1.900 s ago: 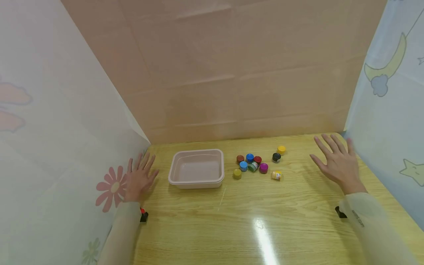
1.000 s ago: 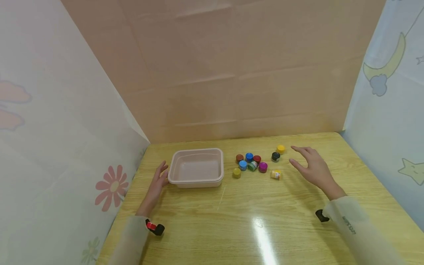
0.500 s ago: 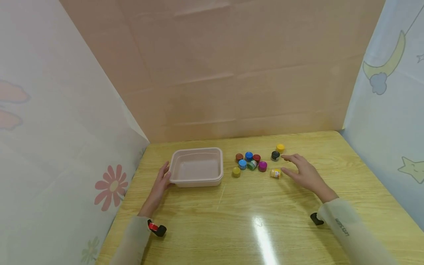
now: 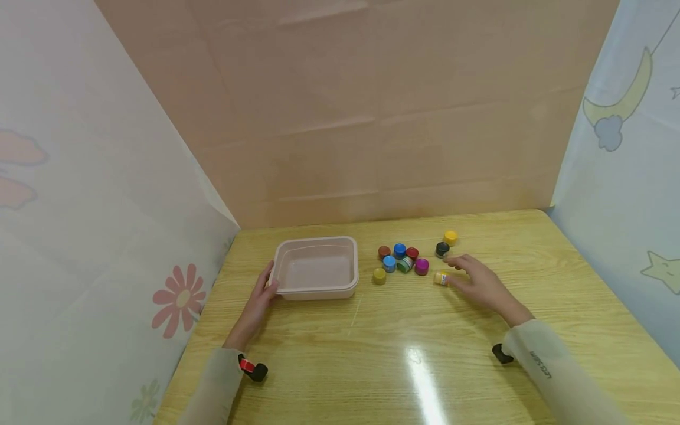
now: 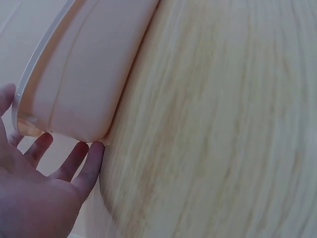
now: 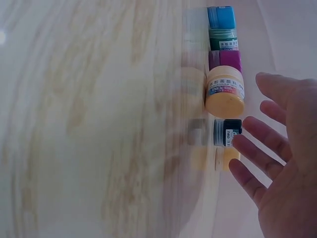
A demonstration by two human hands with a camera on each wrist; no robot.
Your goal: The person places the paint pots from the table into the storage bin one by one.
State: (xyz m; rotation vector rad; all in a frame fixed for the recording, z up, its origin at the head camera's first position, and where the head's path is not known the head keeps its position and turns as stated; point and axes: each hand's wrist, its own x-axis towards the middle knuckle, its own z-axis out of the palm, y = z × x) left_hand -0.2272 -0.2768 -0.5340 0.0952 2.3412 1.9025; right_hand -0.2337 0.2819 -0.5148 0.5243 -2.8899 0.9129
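At the left, a pale pink plastic tub (image 4: 313, 291) stands on the table. My left hand (image 4: 261, 295) holds its left end, thumb at the rim and fingers against the outer wall (image 5: 91, 94). A small light-orange paint jar (image 4: 441, 278) lies on its side at the right. My right hand (image 4: 478, 284) hovers beside this jar, its fingers loosely spread with nothing gripped. In the right wrist view the light-orange jar (image 6: 225, 91) sits apart from the thumb. A black-lidded jar (image 4: 442, 249) and a yellow-lidded jar (image 4: 450, 238) stand just beyond the fingers.
Several more paint jars cluster right of the tub, among them blue (image 4: 399, 250), magenta (image 4: 422, 267), brown (image 4: 384, 252) and a green one (image 4: 405, 264) tipped over. An olive-lidded jar (image 4: 379, 275) stands nearer. Brown paper (image 4: 340, 118) walls the back of the wooden table (image 4: 329, 366).
My left hand has come inward from the table's left side and taken hold of the tub's end. My right hand has moved left and lowered from the right side toward the light-orange jar.
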